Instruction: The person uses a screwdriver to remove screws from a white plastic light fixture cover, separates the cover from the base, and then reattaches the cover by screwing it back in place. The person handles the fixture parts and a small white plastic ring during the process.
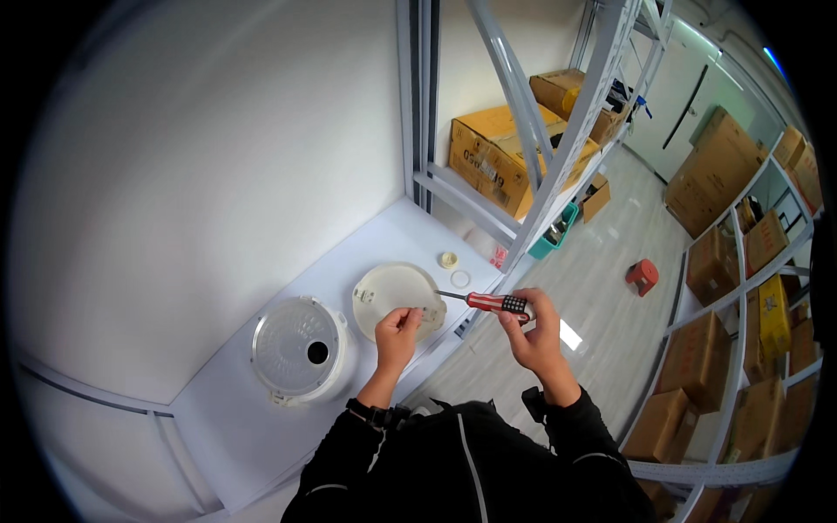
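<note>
While your right hand (535, 336) has its fingers closed on the red-handled screwdriver (488, 302), right of centre in the head view, your left hand (397, 340) bunches its fingers over the pale round cover (384, 288) on the table (235, 444), mid-frame; I cannot tell whether they pinch anything. You seem to be at screwdriver work on that cover; the next move likely calls for steadying it and aligning the tip.

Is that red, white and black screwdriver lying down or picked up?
Picked up: the right hand grips the screwdriver by its handle. Whether its tip touches the round cream plastic cover, I can't tell.
</note>
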`<state>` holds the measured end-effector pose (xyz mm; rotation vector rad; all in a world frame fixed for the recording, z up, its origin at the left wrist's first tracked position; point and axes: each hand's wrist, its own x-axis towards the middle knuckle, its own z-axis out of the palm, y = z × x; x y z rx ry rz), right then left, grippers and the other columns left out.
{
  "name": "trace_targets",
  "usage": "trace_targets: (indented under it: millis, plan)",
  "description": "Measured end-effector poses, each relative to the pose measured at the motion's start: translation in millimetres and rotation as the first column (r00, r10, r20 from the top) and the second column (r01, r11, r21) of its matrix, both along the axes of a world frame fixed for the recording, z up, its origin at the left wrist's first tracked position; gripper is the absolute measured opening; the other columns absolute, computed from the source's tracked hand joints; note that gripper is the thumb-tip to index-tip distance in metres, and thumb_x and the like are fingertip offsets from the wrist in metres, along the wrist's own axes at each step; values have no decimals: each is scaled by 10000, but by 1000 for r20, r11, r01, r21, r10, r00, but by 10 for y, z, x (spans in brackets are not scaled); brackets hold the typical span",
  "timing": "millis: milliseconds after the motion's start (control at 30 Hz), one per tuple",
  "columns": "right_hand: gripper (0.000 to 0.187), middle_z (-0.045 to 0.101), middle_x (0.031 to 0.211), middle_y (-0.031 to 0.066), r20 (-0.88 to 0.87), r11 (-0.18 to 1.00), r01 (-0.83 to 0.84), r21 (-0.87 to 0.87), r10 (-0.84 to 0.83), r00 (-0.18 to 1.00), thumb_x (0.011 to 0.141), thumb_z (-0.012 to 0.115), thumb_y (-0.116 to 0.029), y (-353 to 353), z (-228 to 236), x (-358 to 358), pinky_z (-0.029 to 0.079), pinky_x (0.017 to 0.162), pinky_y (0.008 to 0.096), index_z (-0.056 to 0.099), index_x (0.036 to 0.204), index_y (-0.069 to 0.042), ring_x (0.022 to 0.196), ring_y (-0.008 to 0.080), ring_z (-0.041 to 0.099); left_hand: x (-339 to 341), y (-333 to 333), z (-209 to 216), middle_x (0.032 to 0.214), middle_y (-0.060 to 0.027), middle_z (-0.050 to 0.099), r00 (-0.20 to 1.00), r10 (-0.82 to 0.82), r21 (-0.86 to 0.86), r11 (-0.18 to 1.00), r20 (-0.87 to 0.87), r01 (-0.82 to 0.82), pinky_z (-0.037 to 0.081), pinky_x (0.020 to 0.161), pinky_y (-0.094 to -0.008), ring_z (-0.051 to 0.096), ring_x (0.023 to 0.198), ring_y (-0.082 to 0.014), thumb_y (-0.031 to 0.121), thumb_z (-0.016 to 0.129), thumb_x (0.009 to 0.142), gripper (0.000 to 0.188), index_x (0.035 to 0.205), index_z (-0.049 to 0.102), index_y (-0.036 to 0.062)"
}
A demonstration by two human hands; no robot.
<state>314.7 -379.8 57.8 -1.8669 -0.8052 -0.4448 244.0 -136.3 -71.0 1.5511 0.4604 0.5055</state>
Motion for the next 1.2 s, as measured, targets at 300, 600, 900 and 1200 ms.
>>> trace_targets:
  millis: [300,600,900,1200]
  plan:
    - [310,688,953,165,78,991,-105,82,99,992,845,803,-75,-779,13,-205,534,750,358,643,1100,0,828,302,690,-158,-683,336,948,-106,766,994,12,-284,959,112,20,584,763,-290,719,831,-149,158,695,1045,226,1137,727,-46]
    - [404,688,1019,196,216,963,-192,191,149,965,862,798,-68,-2074,-57,-635,553,763,383,580,1191,19,867,306,694,-478,-1864,370,1033,-137,756,924,-200,-503,791,326,349,585,870,-342,716,921,-190,95,670,1047,180,1178,688,-27]
    - [394,666,1050,188,114,955,-162,248,138,984,949,753,-152,-2775,-76,-973,516,849,363,541,1232,19,938,255,658,-832,-2474,467,1153,-133,743,816,-289,-539,634,500,555,557,981,-413,707,1037,-230,43,602,1067,176,1230,669,33]
    - [397,684,1049,196,172,924,-230,304,185,968,888,784,-80,-3037,-38,-1089,538,832,378,569,1206,18,931,275,678,-1028,-2772,639,1064,-105,736,830,-282,-524,666,482,531,558,940,-398,697,980,-226,72,592,1079,144,1189,683,54]
